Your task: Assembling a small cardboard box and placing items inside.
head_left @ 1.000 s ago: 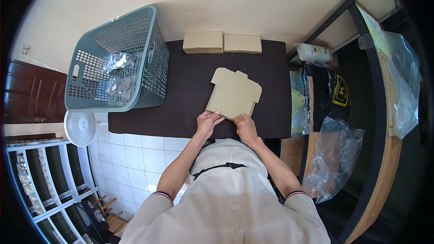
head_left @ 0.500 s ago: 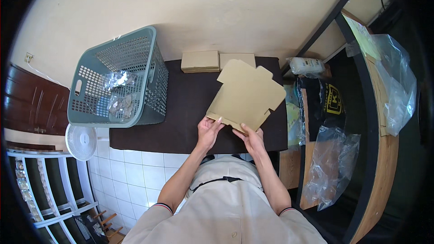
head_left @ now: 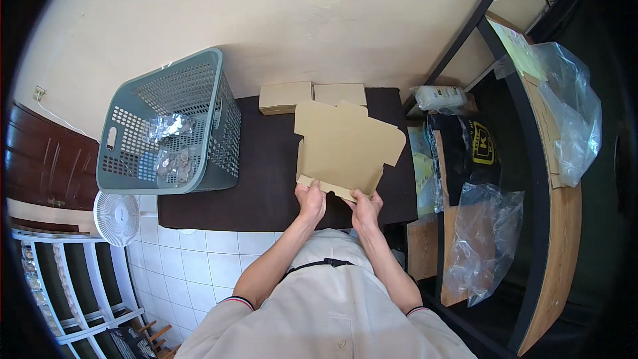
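Between my two hands is a brown cardboard box [head_left: 342, 149], partly folded, its flaps spread away from me and its near edge turned up. My left hand [head_left: 310, 201] is closed on the near left corner, thumb on top of the folded edge. At the near right corner, my right hand [head_left: 364, 207] pinches the same edge, its thumb pressing the cardboard. The box is above the near part of a dark-covered table [head_left: 266, 193]. My fingertips under the cardboard are hidden.
Two stacks of flat brown boxes, a left stack [head_left: 284, 96] and a right stack [head_left: 340, 94], stand against the wall. A grey-green basket [head_left: 226, 139] at the left holds clear packets. Shelving [head_left: 558, 259] with plastic bags rises at the right. A white fan [head_left: 116, 218] stands lower left.
The box has turned counterclockwise and come a little lower and nearer to me. Its near edge and sides now stand up more. Both hands keep hold of it.
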{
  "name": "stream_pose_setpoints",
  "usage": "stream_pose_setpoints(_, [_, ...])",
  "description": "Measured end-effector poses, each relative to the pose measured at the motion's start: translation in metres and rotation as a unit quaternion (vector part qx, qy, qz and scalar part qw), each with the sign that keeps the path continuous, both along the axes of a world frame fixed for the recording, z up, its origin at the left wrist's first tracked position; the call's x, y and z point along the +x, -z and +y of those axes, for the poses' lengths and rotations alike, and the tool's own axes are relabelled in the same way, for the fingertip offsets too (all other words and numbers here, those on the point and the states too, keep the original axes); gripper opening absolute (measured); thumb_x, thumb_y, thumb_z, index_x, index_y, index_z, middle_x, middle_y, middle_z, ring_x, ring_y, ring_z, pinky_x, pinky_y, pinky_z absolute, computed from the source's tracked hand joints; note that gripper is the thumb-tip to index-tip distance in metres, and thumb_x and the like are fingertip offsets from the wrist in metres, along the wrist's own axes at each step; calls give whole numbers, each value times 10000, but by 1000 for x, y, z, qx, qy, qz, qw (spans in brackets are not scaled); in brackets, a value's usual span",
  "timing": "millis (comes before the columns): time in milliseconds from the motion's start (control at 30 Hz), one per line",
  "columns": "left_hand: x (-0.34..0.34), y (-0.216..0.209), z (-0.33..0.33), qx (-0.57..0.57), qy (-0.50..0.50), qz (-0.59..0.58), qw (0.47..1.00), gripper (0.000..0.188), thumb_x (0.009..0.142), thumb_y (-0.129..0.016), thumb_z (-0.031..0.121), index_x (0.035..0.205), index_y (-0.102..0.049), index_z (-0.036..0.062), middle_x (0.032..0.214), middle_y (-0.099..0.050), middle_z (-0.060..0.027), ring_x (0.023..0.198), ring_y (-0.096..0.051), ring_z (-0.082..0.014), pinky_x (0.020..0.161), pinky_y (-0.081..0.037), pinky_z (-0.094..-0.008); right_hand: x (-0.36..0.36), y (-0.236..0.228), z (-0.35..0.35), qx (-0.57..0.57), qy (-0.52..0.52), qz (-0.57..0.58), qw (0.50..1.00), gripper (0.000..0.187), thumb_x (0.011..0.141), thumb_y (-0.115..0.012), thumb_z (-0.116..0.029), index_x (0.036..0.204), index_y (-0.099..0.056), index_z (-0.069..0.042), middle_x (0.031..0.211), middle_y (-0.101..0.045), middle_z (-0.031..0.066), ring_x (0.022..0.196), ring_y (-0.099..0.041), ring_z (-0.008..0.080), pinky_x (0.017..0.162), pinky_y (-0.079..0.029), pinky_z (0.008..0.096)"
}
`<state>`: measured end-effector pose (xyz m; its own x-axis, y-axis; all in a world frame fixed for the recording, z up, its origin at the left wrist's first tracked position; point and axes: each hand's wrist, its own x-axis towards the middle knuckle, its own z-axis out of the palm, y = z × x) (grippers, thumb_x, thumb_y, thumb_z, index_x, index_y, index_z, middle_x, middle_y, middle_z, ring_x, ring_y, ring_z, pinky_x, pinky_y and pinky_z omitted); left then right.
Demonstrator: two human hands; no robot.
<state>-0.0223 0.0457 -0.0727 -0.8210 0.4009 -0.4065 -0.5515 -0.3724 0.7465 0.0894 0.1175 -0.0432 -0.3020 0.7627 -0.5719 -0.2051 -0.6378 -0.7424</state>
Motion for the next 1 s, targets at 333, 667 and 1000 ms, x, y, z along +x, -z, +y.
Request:
stream_pose_setpoints(333, [-4, -25, -4, 50, 68, -51, 995, 353, 1073, -380, -30, 1407, -496, -36, 1370, -617, -195, 1248, -662, -349, 1069, -560, -580, 2, -22, -1, 69, 44, 39, 996, 368, 877, -614, 119, 1233, -652, 38, 1120, -697, 128, 984, -749, 284, 791, -697, 423])
stream_pose_setpoints(667, [-3, -43, 1, 28, 92, 62, 993, 342, 1076, -418, -52, 1412, -473, -26, 1358, -634, -178, 1170, -707, -305, 982, -616, -492, -1, -39, 0, 53, 85, 64, 993, 335, 891, -619, 117, 1206, -644, 7, 1132, -691, 105, 964, -740, 251, 796, -691, 417])
stream_pose_setpoints(1000, [6, -50, 0, -92, 108, 5, 990, 486, 1043, -500, -108, 1494, -381, 26, 1446, -562, -173, 1249, -661, -291, 1005, -614, -495, 10, -13, -13, 134, 68, 30, 988, 311, 888, -625, 110, 1181, -636, 8, 1120, -689, 93, 994, -724, 252, 817, -655, 415])
